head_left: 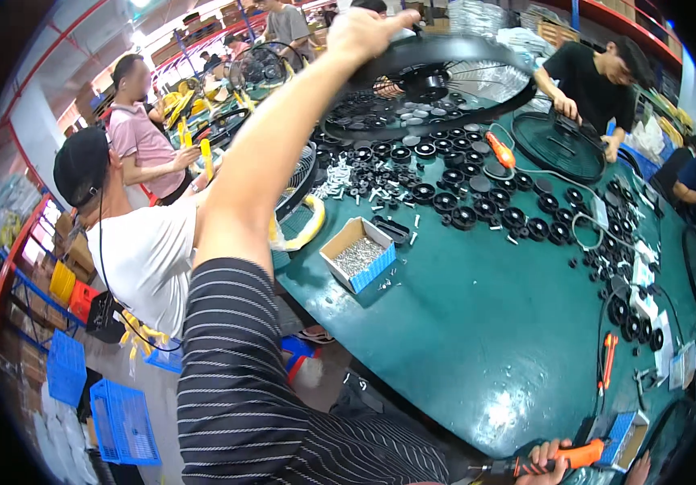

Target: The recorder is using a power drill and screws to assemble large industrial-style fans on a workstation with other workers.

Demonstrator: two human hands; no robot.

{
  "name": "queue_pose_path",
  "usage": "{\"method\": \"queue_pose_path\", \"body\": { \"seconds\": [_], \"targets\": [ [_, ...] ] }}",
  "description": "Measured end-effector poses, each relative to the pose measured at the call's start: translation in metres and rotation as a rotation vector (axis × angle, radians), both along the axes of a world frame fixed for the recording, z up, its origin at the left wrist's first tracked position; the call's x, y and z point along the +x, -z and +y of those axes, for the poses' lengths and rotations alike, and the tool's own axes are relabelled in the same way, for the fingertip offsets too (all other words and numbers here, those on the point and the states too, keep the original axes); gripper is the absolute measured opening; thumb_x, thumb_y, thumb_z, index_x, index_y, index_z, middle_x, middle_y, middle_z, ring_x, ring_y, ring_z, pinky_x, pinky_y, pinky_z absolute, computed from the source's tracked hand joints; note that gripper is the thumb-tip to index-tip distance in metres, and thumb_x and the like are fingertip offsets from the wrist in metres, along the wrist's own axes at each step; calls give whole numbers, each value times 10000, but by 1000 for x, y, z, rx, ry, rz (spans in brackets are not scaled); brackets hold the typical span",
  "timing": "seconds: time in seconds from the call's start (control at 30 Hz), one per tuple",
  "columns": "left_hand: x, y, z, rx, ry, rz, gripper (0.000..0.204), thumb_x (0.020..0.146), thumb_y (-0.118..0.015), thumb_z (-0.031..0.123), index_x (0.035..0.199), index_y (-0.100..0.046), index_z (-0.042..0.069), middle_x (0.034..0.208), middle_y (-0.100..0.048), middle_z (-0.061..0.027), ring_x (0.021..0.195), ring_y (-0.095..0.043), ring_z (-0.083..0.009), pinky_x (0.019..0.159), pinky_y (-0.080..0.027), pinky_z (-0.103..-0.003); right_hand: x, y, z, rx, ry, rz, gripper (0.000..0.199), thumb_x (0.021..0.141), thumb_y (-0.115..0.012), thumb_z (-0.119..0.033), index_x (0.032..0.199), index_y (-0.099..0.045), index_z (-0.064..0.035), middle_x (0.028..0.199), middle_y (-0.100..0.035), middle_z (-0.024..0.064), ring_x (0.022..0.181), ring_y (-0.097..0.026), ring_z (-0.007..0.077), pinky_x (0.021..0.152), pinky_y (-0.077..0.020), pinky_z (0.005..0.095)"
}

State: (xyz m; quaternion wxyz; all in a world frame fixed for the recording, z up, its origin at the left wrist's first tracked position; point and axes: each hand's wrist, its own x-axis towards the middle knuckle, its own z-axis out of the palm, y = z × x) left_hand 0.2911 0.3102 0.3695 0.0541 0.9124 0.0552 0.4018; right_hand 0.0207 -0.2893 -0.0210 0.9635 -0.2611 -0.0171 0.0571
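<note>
Left hand (370, 34) grips black fan guard (437, 81), lifted far over table (461, 339); right hand (543, 462) clenches orange screwdriver (562, 459). Next: steady guard, align driver.

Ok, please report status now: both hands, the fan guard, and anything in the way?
Left hand raised, gripping black fan guard rim. Right hand low, holding orange screwdriver. Black round parts crowd green table under guard.

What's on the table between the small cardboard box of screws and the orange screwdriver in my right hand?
In the head view, the stretch of green table between the box of screws and the orange screwdriver in the right hand is bare.
</note>
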Motion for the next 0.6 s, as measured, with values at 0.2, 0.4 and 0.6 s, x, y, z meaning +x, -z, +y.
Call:
{"method": "queue_pose_path", "body": {
  "seconds": [0.2, 0.4, 0.6],
  "targets": [
    [65, 127, 53, 188, -202, -79, 684, 780, -595, 738, 840, -761, 77, 843, -730, -146, 813, -716, -308, 730, -545, -419, 1, -2, -4, 40, -94, -9, 370, 921, -640, -179, 1238, -494, -54, 915, -487, 57, 735, -456, 170, 673, -400, 307],
    [78, 200, 95, 250, -293, 43, 623, 837, -574, 705, 822, -679, 91, 794, -699, -147, 812, -696, -335, 674, -522, -457, 12, -8, 7, -149, 56, 25, 214, 927, -604, -163, 1068, -472, -72, 735, -428, 23, 517, -364, 99, 464, -330, 253],
    [128, 231, 151, 201, -333, 219, 640, 932, -487, 641, 1007, -652, 27, 973, -695, -223, 935, -659, -404, 795, -509, -498, 34, -56, 17, -629, 399, 301, 264, 957, -616, -257, 1092, -542, -44, 674, -535, 61, 517, -483, 139, 490, -389, 298]
  ]
}}
